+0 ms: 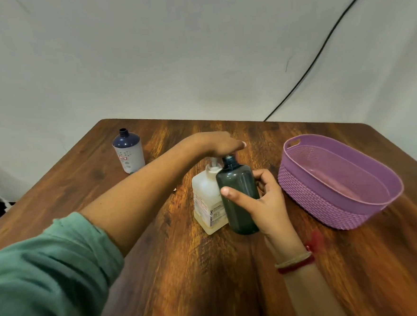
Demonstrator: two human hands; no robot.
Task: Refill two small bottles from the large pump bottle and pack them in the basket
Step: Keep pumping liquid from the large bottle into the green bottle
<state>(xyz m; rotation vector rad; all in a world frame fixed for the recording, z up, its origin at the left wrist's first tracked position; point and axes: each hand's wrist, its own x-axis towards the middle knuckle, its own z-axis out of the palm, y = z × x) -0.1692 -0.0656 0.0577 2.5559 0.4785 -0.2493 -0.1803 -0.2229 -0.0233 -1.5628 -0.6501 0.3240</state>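
**Left hand on the pump, grey bottle held at the spout**

The large pump bottle stands upright near the middle of the wooden table, pale and translucent with a printed label down its side. The left hand lies palm down on top of its pump head, fingers stretched fairly flat and pointing to the right. The head itself is hidden beneath them, so only the white collar below shows. A green sleeve is pushed up above that elbow.

The right hand grips a small dark grey bottle — thumb across the front, the other fingers curled round the far side. This bottle is upright, touching the pump bottle's right side, its open neck right up under the left hand. Whether its base rests on the table or is lifted just off it I cannot tell. Red and pale threads circle the right wrist.

The second small bottle, dark blue on top with a white label, stands uncapped at the far left of the table, well apart from the others. The purple basket sits to the right of the hands, near the grey bottle but not touching it.

Behind hangs a white cloth backdrop — a black cable runs diagonally across it.
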